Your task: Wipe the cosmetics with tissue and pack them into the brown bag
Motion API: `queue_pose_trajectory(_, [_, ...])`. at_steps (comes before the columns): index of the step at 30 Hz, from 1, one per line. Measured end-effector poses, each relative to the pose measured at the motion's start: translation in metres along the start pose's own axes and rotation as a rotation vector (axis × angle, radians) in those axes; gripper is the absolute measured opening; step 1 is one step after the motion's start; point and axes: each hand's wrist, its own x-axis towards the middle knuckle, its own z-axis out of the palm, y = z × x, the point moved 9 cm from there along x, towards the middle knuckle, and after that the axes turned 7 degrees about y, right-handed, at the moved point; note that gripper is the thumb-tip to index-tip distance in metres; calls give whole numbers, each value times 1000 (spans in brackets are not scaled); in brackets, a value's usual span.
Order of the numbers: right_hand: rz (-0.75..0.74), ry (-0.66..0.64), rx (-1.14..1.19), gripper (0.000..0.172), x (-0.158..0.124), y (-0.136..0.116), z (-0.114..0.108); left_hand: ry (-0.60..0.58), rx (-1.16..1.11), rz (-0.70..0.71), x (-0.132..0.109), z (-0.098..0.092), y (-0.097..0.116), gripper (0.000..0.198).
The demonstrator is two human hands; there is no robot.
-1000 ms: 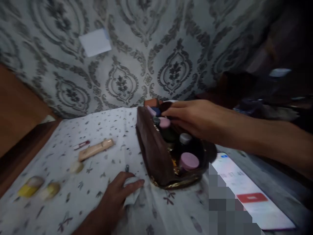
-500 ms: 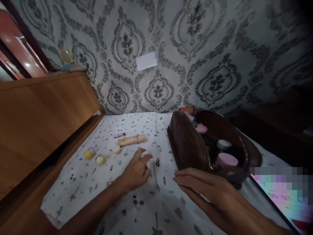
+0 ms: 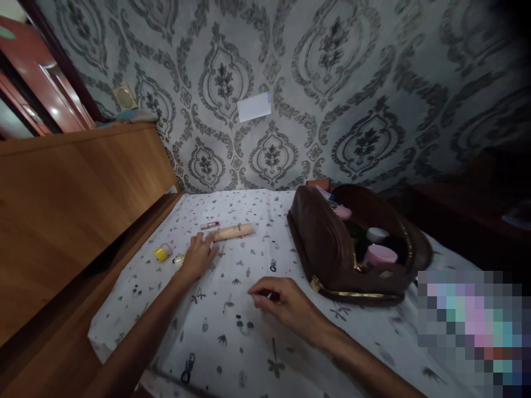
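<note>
My left hand [image 3: 198, 257] reaches down over the cloth at the left end of a peach squeeze tube [image 3: 234, 232], its fingers slightly bent and apart. Whatever lies under its palm is hidden. A small pale-yellow item [image 3: 178, 260] peeks out beside it. Further left lies a small container with a yellow end [image 3: 162, 252]. Behind the tube is a slim lip gloss tube [image 3: 209, 225]. Over the middle of the cloth, my right hand [image 3: 286, 304] is curled, thumb and fingertips pinched together; anything between them is hidden.
A brown zip bag [image 3: 319, 237] stands open on the right, with a pink-lidded jar [image 3: 380, 255] and a white-lidded jar [image 3: 377, 235] inside. Patterned white cloth [image 3: 232, 348] covers the surface. A wooden panel [image 3: 83, 188] borders the left; a papered wall rises behind.
My left hand has moved left and away from me, to the tube's end. My right hand has left the bag's front, moved left and curled its fingers. The view has shifted slightly.
</note>
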Motion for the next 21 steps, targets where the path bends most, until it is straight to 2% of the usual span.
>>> queue_pose_trajectory(3, [125,12,223,17,6,22,15,-9,36,-3,-5,11,-1,35])
queue_pose_trajectory(6, [188,44,362,28,6,41,21,-7,34,7,-9,8,1,32])
queue_pose_trajectory(11, [267,97,496,55,3,59,20,-38,-14,91,-17,0,31,34])
queue_pose_trajectory(14, [284,115,510,59,1,64,16,-45,38,121,-18,-1,40,32])
queue_pose_trajectory(21, [271,93,506,47,1,68,16,-79,193,98,-18,9,11,40])
